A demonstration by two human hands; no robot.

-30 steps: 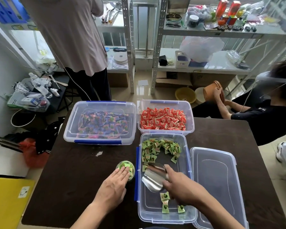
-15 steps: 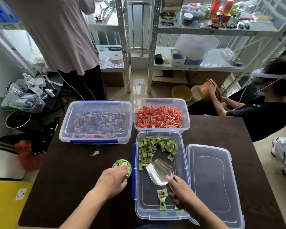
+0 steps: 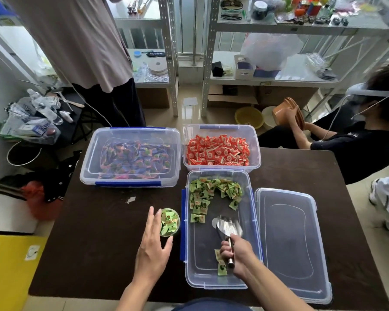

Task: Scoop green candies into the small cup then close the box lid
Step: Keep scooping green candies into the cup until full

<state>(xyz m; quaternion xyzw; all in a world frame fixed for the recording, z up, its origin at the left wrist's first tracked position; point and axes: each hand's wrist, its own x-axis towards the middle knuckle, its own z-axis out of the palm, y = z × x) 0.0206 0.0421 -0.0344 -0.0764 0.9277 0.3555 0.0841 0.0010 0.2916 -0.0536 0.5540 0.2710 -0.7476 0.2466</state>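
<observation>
The small cup on the table looks full of green candies; the left hand, fingers spread, rests beside it. The right hand has its grip closed on the scoop, inside the box. The lid, right of that grip, is not yet on

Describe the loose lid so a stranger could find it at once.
On the dark table, find the open box of green candies nearest the camera. The lid lies flat on its right, touching it: the only clear tray with nothing inside.
</observation>
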